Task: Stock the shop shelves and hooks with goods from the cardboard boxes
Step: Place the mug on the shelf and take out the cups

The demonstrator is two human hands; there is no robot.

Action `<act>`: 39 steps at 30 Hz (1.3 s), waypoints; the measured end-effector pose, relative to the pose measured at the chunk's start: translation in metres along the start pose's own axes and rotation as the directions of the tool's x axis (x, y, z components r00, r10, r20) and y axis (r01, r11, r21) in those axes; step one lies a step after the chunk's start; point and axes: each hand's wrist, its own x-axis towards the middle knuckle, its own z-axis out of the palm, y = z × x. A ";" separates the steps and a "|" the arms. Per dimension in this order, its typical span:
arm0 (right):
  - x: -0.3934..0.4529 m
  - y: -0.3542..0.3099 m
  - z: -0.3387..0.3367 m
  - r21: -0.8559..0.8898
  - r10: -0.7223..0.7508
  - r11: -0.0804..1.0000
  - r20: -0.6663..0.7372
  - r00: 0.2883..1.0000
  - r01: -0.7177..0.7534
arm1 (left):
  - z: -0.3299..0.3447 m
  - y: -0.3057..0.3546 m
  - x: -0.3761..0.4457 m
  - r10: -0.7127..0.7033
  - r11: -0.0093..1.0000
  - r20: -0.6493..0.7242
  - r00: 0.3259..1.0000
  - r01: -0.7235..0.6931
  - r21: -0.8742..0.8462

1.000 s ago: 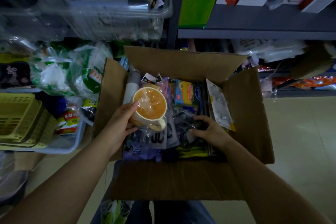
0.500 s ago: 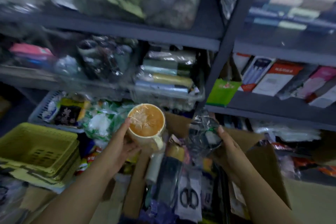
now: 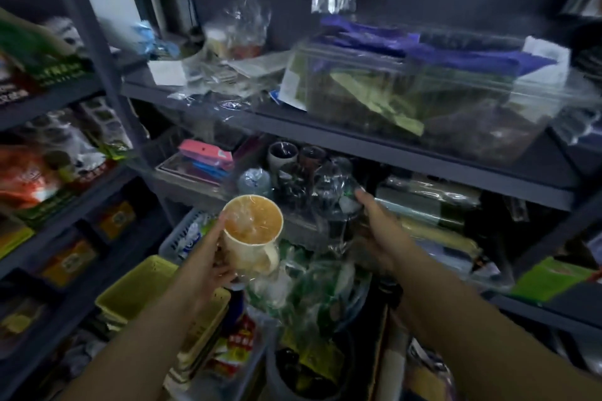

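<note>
Since the left hand (image 3: 208, 265) only grips the wrapped mug (image 3: 252, 236) by its side, near the mug shelf (image 3: 374, 153), it could slip in its film, while the right hand (image 3: 379, 225) pinches some clear-wrapped thing (image 3: 338, 192) I honestly can't make out in the blur.

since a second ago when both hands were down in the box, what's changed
Both hands have come up out of the cardboard box to the shelves. The left hand has carried the wrapped mug up with it. The right hand took hold of a clear-wrapped item in the box and now holds it at the shelf of cups. The left hand's grip on the mug is unchanged.
</note>
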 end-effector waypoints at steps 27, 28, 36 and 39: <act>0.154 0.019 0.049 -0.968 -0.110 0.224 0.091 0.990 0.114 | 0.000 -0.004 0.101 -0.195 0.981 0.135 0.971 0.191 0.043; 0.156 0.019 0.046 -0.961 -0.138 0.241 0.106 0.985 0.137 | 0.001 -0.004 0.101 -0.203 0.979 0.135 0.970 0.198 0.048; 0.168 0.011 0.036 -0.989 -0.265 -0.001 0.141 0.954 0.146 | 0.005 -0.006 0.096 -0.210 0.978 0.107 0.972 0.208 0.026; 0.164 0.016 0.039 -0.989 -0.288 0.008 0.136 0.948 0.145 | 0.008 -0.003 0.089 -0.194 0.981 0.106 0.975 0.191 0.037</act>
